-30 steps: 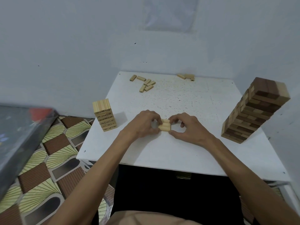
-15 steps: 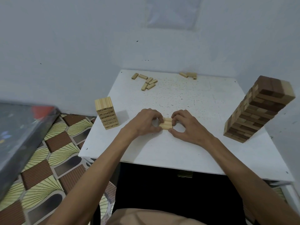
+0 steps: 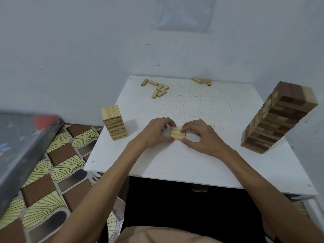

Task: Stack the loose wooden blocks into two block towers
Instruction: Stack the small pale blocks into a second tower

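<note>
1. Table point(image 3: 192, 165): white speckled top, set in a corner of pale walls.
2. Row point(image 3: 178, 133): three light blocks lying flat, long sides touching. It sits on the table at mid-front, between the two hands.
3. Left hand point(image 3: 156, 132): at the row's left end. The fingers are curled, with the tips close together and pressed on the block ends, and the thumb is at the near edge. It is clamped on the row.
4. Right hand point(image 3: 201, 135): at the row's right end. The forefinger is on the far side and the thumb is at the near corner, pinching the row. The other fingers are curled and arched above the table.
5. Small tower point(image 3: 114, 125): light wood, upright, near the table's left edge and well left of the left hand. Its side faces carry printed numbers, too small to read reliably.
6. Tall tower point(image 3: 278, 116): mixed dark and light blocks, on the table's right side, well apart from the right hand. It looks tilted in this wide-angle view; I cannot tell whether the lean is real.
7. Loose blocks point(image 3: 158, 89): a scatter lying flat at the far left of the table. A smaller cluster point(image 3: 203, 81) lies at the far edge, touching or nearly touching the wall.
8. Floor point(image 3: 57, 163): brown and yellow patterned covering, left of the table. A blurred grey slab point(image 3: 19, 142) fills the left margin.
</note>
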A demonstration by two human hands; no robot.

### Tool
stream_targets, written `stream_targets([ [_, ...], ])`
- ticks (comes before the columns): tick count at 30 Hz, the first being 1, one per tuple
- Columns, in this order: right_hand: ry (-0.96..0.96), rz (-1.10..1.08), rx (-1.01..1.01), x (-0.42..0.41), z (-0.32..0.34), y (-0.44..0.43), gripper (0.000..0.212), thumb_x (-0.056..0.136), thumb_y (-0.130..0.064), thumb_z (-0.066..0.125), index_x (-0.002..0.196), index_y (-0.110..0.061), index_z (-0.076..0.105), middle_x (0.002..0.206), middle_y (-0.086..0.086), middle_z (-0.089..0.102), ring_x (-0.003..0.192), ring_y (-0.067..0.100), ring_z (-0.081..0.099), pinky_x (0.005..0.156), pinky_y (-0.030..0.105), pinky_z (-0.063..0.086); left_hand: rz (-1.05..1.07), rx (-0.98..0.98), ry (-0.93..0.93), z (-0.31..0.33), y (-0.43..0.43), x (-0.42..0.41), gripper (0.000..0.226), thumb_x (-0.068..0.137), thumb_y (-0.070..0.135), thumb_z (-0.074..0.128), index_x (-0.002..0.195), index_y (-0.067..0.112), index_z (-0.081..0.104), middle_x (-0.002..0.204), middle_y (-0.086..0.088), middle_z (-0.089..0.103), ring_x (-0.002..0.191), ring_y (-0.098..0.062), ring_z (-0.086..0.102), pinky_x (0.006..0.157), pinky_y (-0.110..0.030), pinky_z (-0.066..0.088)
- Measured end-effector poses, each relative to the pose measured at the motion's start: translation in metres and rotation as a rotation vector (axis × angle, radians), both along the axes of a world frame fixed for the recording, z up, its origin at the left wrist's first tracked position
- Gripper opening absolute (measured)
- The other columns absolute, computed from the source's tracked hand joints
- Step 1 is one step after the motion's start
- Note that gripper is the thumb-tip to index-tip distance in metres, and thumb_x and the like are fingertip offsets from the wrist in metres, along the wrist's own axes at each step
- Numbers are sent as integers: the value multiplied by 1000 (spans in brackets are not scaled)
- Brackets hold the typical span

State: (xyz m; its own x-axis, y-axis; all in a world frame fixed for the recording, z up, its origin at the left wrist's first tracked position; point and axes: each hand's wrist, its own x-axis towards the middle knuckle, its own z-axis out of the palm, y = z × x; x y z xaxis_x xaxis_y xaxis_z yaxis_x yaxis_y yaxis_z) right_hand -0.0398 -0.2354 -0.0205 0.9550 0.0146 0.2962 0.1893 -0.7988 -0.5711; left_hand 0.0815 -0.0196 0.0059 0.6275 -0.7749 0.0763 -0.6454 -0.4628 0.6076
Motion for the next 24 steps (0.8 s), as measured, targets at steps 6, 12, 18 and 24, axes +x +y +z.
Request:
stream_targets([
  [6,257,-49,72,6,21,0,68,79,-44,84,135,-39,46,120,-22,60,111,4,53,86,26,47,-42,161,6,8,-6,4,57,86,30,81,139,20,61,97,7,60,81,-5,52,70,-15,37],
  [12,448,-72,-18,21,39,4,54,80,-33,85,129,-24,63,92,-9,67,79,1,56,74,20,45,-69,269,20,19,-17,8,52,85,25,79,135,17,64,84,12,64,77,-5,56,76,-25,50],
  [18,554,-74,-75,30,49,12,50,81,-26,80,126,-22,59,88,-9,73,90,3,59,81,31,51,-63,333,27,22,-23,6,54,82,28,80,132,17,61,90,9,61,83,-10,58,81,-33,55],
  [24,609,-38,-133,32,55,11,50,85,-30,78,128,-21,55,92,-7,72,90,9,61,84,36,52,-68,359,29,24,-23,7,53,83,30,79,131,16,62,93,7,63,85,-13,59,85,-37,56],
])
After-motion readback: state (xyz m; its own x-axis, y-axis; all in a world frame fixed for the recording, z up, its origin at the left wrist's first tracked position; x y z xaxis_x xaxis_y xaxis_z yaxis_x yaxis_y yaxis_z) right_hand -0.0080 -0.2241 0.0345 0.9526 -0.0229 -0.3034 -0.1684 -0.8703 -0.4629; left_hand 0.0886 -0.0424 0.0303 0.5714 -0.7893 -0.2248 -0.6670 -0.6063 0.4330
